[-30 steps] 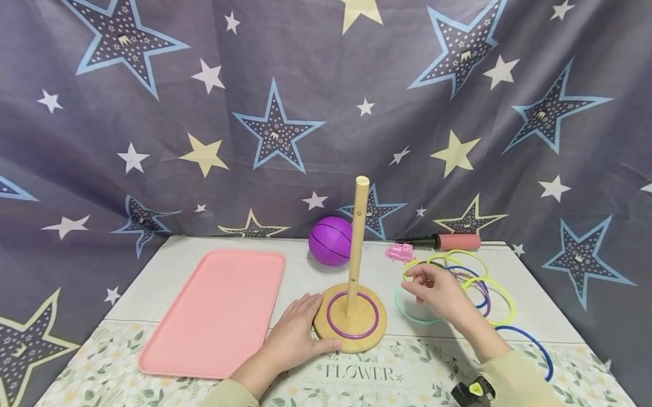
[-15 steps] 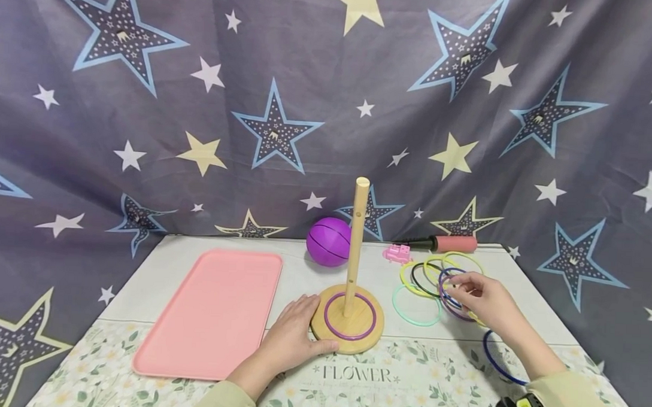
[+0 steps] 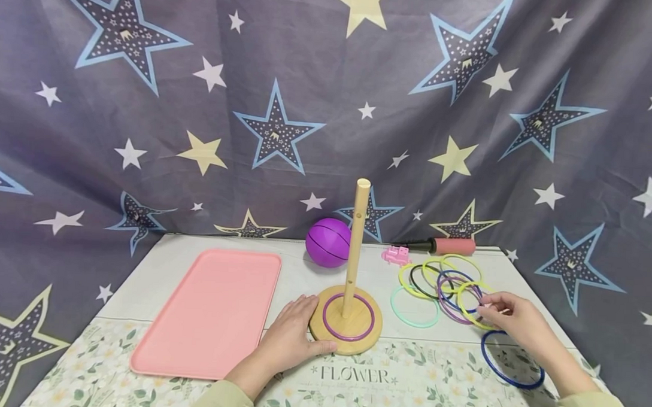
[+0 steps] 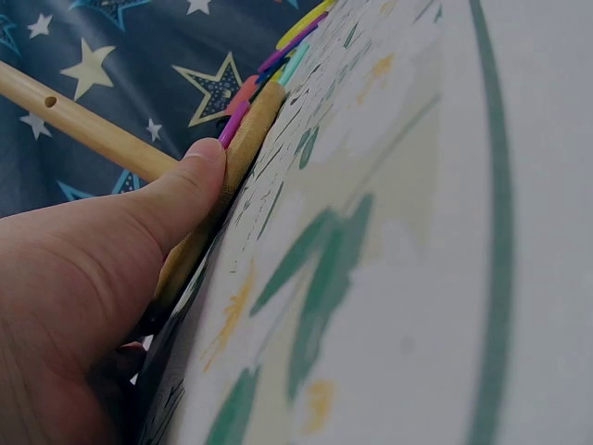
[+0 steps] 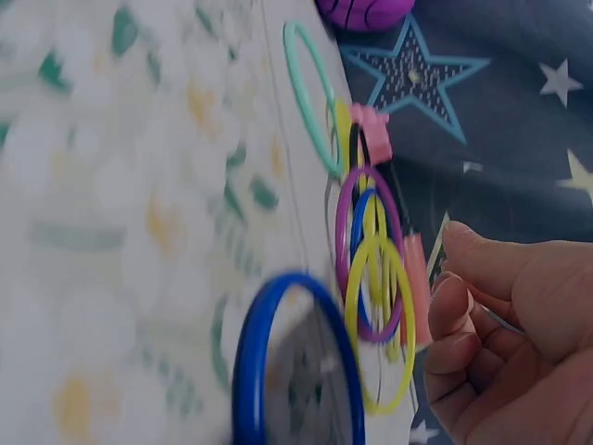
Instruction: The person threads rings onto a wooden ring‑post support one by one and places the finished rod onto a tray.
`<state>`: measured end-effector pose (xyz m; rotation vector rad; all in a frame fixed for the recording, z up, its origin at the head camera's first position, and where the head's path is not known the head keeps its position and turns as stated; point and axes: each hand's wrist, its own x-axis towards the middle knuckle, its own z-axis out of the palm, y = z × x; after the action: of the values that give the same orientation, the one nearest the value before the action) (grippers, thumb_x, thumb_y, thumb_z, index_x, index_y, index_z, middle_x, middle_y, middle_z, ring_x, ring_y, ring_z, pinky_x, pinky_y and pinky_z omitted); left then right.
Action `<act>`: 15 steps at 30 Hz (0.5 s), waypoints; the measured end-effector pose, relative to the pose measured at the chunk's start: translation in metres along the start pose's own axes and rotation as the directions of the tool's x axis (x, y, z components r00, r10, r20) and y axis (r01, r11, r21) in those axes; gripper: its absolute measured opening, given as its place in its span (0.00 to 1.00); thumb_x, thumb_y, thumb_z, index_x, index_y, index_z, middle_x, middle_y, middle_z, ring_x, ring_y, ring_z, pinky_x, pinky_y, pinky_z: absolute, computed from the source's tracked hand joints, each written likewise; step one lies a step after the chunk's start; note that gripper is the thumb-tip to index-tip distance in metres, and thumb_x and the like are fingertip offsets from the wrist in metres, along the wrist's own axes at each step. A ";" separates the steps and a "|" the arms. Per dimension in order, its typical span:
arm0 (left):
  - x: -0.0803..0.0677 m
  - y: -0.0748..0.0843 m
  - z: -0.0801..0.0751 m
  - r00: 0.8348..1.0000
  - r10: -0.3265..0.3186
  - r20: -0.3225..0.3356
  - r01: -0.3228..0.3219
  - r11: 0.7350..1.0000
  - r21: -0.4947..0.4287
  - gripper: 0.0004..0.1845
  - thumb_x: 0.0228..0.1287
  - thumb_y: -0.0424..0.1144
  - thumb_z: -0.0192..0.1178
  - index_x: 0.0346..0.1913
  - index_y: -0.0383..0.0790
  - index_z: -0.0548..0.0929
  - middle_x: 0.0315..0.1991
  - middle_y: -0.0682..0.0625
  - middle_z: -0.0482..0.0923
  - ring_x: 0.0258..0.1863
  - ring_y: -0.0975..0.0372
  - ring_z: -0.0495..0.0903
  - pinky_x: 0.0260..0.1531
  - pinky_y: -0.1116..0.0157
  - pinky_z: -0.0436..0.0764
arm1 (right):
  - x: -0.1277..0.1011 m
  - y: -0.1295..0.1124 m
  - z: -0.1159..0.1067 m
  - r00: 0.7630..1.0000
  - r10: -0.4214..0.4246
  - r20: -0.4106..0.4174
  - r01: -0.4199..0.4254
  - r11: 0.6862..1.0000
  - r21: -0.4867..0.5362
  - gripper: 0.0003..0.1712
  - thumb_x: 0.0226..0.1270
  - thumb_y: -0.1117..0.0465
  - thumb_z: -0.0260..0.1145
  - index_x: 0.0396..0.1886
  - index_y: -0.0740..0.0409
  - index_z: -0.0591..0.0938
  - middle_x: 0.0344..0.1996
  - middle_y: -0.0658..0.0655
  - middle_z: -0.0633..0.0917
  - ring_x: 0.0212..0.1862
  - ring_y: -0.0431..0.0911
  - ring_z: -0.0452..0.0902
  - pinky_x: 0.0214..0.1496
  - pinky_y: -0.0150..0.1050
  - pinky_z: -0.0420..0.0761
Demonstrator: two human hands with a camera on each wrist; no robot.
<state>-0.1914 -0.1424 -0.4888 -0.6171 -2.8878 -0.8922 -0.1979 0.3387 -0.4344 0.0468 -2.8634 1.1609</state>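
My left hand (image 3: 291, 328) holds the round wooden base (image 3: 377, 319) of a ring toss stand, fingers along its left rim. In the left wrist view the thumb (image 4: 202, 162) lies on the base's edge. From the base rises an upright wooden post (image 3: 355, 246), with a purple ring (image 3: 348, 339) lying around its foot. My right hand (image 3: 516, 318), fingers loosely bent and holding nothing, hovers at the right side of the overlapping rings. Nearest it is a yellow ring (image 5: 380, 409); the right wrist view shows a gap between them. A separate blue ring (image 5: 248, 389) lies closer to me.
At left lies a pink tray (image 3: 211, 313). Behind the post sits a purple ball (image 3: 329, 242). A small pink toy (image 3: 396, 255) and a hand pump (image 3: 454, 246) with a red handle lie at the back right. A mint ring (image 3: 393, 307) edges the pile.
My right hand has moved right and toward me, from above the pile's left part to its right side. The left hand has stayed on the base.
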 end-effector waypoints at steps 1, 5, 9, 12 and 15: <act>0.000 0.000 0.000 1.000 -0.001 -0.001 0.001 1.000 0.001 0.60 0.61 0.68 0.79 0.82 0.27 0.68 0.81 0.32 0.69 0.84 0.39 0.61 0.85 0.41 0.56 | -0.001 0.004 -0.002 1.000 0.008 0.006 -0.008 1.000 0.003 0.22 0.83 0.56 0.71 0.62 0.71 0.84 0.40 0.58 0.89 0.38 0.50 0.84 0.37 0.41 0.87; 0.001 -0.001 0.001 1.000 -0.003 -0.001 0.003 1.000 0.003 0.61 0.61 0.68 0.79 0.82 0.28 0.68 0.81 0.33 0.68 0.84 0.40 0.61 0.85 0.41 0.56 | -0.003 0.020 -0.012 0.998 0.043 0.037 -0.042 0.999 -0.012 0.26 0.84 0.53 0.70 0.65 0.71 0.83 0.41 0.58 0.88 0.37 0.50 0.83 0.37 0.41 0.86; 0.001 -0.001 0.001 1.000 -0.002 0.001 0.002 1.000 -0.005 0.61 0.60 0.68 0.79 0.82 0.28 0.68 0.81 0.33 0.68 0.84 0.40 0.61 0.85 0.41 0.56 | -0.005 0.034 -0.023 0.995 0.076 0.064 -0.073 0.997 -0.039 0.28 0.85 0.50 0.69 0.66 0.70 0.83 0.41 0.57 0.89 0.38 0.50 0.82 0.35 0.42 0.84; 0.001 -0.001 0.001 1.000 -0.003 0.002 0.003 1.000 -0.007 0.61 0.60 0.68 0.79 0.82 0.28 0.68 0.81 0.33 0.68 0.84 0.40 0.61 0.85 0.41 0.55 | -0.006 0.043 -0.029 0.993 0.093 0.071 -0.090 0.995 -0.053 0.27 0.85 0.50 0.69 0.64 0.71 0.84 0.41 0.55 0.89 0.39 0.49 0.82 0.35 0.41 0.84; 0.000 -0.001 0.001 1.000 -0.004 0.000 0.004 1.000 -0.001 0.61 0.60 0.68 0.79 0.82 0.28 0.68 0.81 0.33 0.68 0.84 0.40 0.61 0.85 0.42 0.55 | -0.008 0.051 -0.034 0.989 0.121 0.081 -0.116 0.991 -0.058 0.27 0.84 0.50 0.70 0.63 0.71 0.85 0.41 0.54 0.89 0.39 0.48 0.82 0.35 0.40 0.85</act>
<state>-0.1921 -0.1428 -0.4900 -0.6112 -2.8900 -0.8936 -0.1913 0.3991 -0.4460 -0.0800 -3.0070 1.1267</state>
